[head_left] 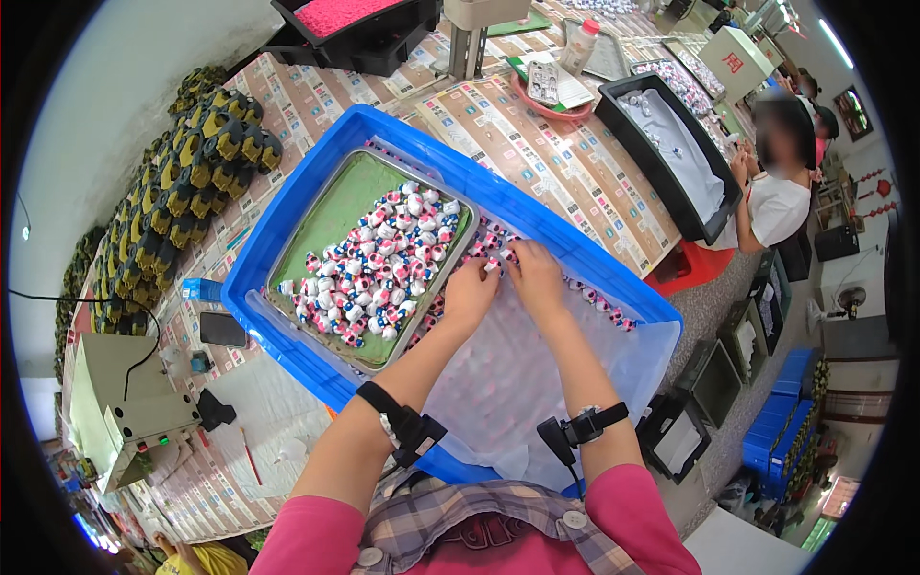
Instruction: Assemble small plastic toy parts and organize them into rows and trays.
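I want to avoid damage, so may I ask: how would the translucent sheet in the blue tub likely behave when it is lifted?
The translucent sheet would probably be floppy, because it wrinkles and droops over the near rim of the blue tub. It looks thin, so likely light for its size, since a pinkish colour shows faintly through it.

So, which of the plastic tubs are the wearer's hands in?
The blue tub: the left hand and right hand are among small figurines inside it. The sheet-lined tub and pink-filled tub are black.
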